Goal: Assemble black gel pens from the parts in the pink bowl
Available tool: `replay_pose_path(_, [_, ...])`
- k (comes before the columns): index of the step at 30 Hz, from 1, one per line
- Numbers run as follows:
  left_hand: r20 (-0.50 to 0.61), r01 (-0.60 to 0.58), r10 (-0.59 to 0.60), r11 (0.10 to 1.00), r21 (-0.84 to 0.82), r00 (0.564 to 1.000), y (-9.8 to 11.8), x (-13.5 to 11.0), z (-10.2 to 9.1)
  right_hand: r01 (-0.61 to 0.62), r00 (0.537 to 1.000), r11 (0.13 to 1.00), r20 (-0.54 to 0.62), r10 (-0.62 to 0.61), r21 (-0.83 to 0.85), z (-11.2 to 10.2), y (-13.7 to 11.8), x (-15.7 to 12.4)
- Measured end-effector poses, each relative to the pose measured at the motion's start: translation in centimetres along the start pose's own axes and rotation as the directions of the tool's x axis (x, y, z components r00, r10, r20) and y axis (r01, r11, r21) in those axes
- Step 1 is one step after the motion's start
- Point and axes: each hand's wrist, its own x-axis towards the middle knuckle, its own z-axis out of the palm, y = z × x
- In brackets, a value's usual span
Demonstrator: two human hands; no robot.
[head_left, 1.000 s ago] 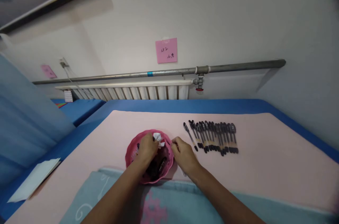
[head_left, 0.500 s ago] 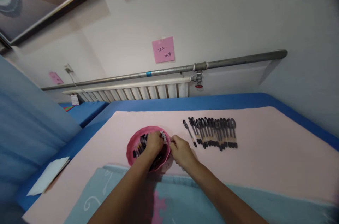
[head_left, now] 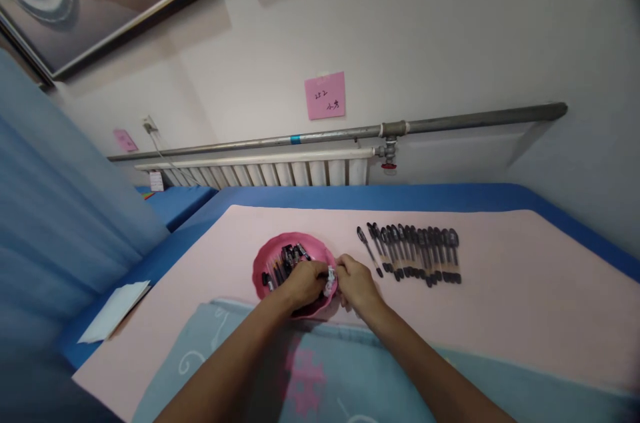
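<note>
A pink bowl (head_left: 265, 261) sits on the pink sheet and holds several black pens (head_left: 287, 256). My left hand (head_left: 303, 281) reaches over the bowl's right side with its fingers closed on a small white crumpled paper (head_left: 329, 281). My right hand (head_left: 357, 281) meets it at the bowl's right rim, fingers pinched at the same paper. To the right, a row of several black pens (head_left: 415, 253) lies side by side on the sheet.
A grey-blue patterned towel (head_left: 310, 376) covers the near edge. The pink sheet (head_left: 525, 289) lies on a blue bed (head_left: 425, 197). A white paper (head_left: 115, 309) rests at the left. A radiator (head_left: 270, 173), a pipe and a pink note (head_left: 325, 95) are on the wall.
My left hand moved the white paper from the bowl's far side to its right rim, uncovering pens in the bowl. The view shifted slightly left and up.
</note>
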Motion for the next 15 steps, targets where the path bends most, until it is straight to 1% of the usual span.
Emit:
replay_pose_path(2, [0.022,-0.004,0.003,0.999,0.049,1.000,0.2,0.0,-0.1,0.011,1.000,1.000,-0.008,-0.011,-0.021,-0.1,0.0,0.0])
replay_pose_path(4, [0.021,0.023,-0.026,0.994,0.104,0.999,0.3,0.3,-0.1,0.033,0.999,0.998,-0.024,-0.034,-0.048,-0.1,0.1,0.1])
replay_pose_path(9, [-0.036,0.155,-0.151,0.970,0.185,0.988,0.0,2.5,0.3,0.134,0.987,0.983,-0.075,-0.144,-0.128,-0.1,0.3,-0.1])
replay_pose_path(15, [-0.103,0.306,-0.290,0.930,0.205,0.951,-1.0,5.2,0.3,0.263,0.952,0.944,-0.106,-0.288,-0.199,0.6,0.3,-0.7])
